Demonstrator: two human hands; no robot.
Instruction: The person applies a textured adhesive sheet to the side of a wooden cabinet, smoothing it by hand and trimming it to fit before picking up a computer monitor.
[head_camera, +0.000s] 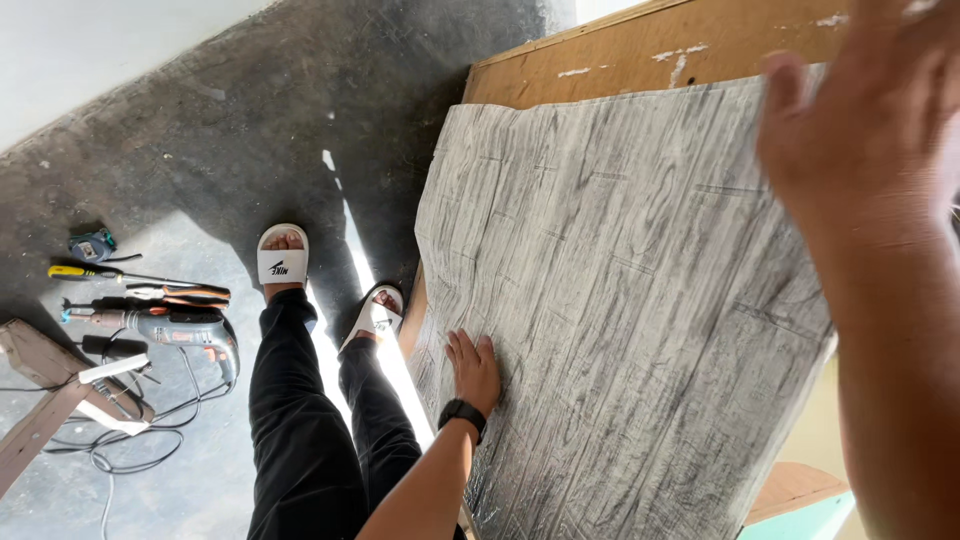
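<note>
So my left hand (473, 368) lay flat, fingers together, gripping nothing, pressed on the grey wood-grain sheet (620, 300) covering the brown board (640, 45). Right hand (865, 120) was spread open on its upper edge.

Dark stained concrete floor (250, 130), sunlit strip, pale wall (90, 50) behind.

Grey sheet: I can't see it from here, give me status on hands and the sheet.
Left hand flat on grey wood-grain sheet. Right hand open at its top edge. Sheet covers brown board. Tools on floor, apart.
</note>
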